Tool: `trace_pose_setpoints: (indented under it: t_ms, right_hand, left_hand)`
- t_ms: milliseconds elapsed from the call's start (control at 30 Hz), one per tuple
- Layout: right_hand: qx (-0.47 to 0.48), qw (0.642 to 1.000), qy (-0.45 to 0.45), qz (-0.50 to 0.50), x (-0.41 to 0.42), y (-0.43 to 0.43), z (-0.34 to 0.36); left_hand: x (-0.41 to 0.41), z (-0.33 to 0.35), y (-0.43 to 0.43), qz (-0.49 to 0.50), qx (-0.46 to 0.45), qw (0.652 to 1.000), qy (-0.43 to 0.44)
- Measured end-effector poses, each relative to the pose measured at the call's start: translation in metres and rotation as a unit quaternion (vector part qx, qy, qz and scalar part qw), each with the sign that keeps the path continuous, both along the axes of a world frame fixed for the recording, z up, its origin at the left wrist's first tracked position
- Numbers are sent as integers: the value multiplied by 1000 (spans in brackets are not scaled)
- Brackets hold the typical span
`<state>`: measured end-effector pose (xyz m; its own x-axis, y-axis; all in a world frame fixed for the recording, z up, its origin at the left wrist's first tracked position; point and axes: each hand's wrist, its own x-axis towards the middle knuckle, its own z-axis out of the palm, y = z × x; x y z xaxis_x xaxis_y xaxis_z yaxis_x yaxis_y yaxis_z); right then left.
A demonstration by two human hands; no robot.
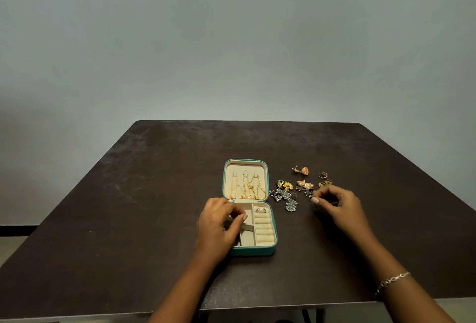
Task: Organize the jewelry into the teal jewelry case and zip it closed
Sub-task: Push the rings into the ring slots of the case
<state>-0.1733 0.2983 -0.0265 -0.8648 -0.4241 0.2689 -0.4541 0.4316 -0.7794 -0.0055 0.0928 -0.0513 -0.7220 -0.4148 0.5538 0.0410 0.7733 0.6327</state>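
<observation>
The teal jewelry case (273,250) lies open at the table's middle. Three gold necklaces (248,188) hang in its beige lid. One silver ring (260,210) sits in the top ring roll of the base. My left hand (219,227) rests over the base's left compartments with its fingers curled by a beige divider (247,226); what it holds is hidden. To the right lies loose jewelry: silver earrings (286,197), a yellow flower piece (284,184), gold earrings (305,184) and gold rings (325,179). My right hand (337,206) pinches a small silver earring (309,193) at the pile's edge.
The dark brown table (128,206) reaches to a plain grey wall. A gold jhumka earring (302,170) lies apart at the back of the pile. A chain bracelet (392,280) circles my right wrist. The table's near edge runs just below my forearms.
</observation>
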Motion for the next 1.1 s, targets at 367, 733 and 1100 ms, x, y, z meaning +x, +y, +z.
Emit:
trace_pose_setpoints:
  t_ms: [367, 733, 1100]
  right_hand:
    - [81, 988, 41, -122, -49, 15, -12]
    - [0, 995, 72, -63, -19, 2, -2]
    - [21, 973, 110, 203, 74, -62, 14]
  left_hand:
    - [1, -2, -2, -1, -6, 1000, -2]
    - [2, 0, -1, -3, -19, 1000, 17]
    - [4, 1, 2, -11, -36, 999, 36]
